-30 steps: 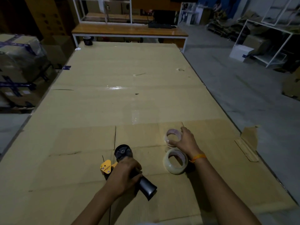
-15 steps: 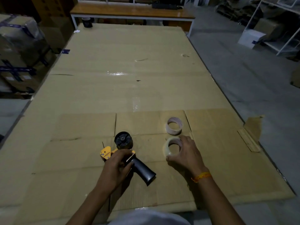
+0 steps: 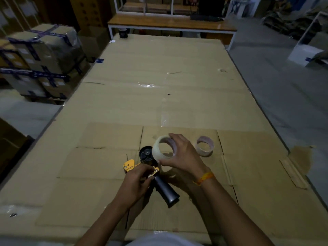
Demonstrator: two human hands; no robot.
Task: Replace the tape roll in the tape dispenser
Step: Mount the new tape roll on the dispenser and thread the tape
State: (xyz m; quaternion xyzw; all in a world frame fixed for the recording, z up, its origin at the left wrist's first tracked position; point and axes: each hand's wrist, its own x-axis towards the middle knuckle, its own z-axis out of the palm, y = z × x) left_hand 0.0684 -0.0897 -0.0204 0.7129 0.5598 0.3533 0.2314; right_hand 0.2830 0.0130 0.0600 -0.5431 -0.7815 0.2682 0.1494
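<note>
A tape dispenser (image 3: 166, 191) with a black handle, yellow front part and black round hub (image 3: 146, 155) lies on the cardboard-covered table (image 3: 159, 68). My left hand (image 3: 135, 184) grips its yellow middle part. My right hand (image 3: 182, 155) holds a full pale tape roll (image 3: 158, 150) in the air, tilted, right beside the hub and just above it. An empty pinkish cardboard core (image 3: 205, 146) stands on the table to the right of my right hand.
Stacked wrapped boxes (image 3: 40, 63) stand off the table's left side. A small dark roll (image 3: 123, 32) sits at the far edge, with a wooden bench (image 3: 170, 25) behind. A torn cardboard flap (image 3: 300, 160) hangs off the right edge.
My right hand picked the full tape roll up off the table and carried it left to the dispenser hub. My left hand stays on the dispenser. The empty core lies where it was.
</note>
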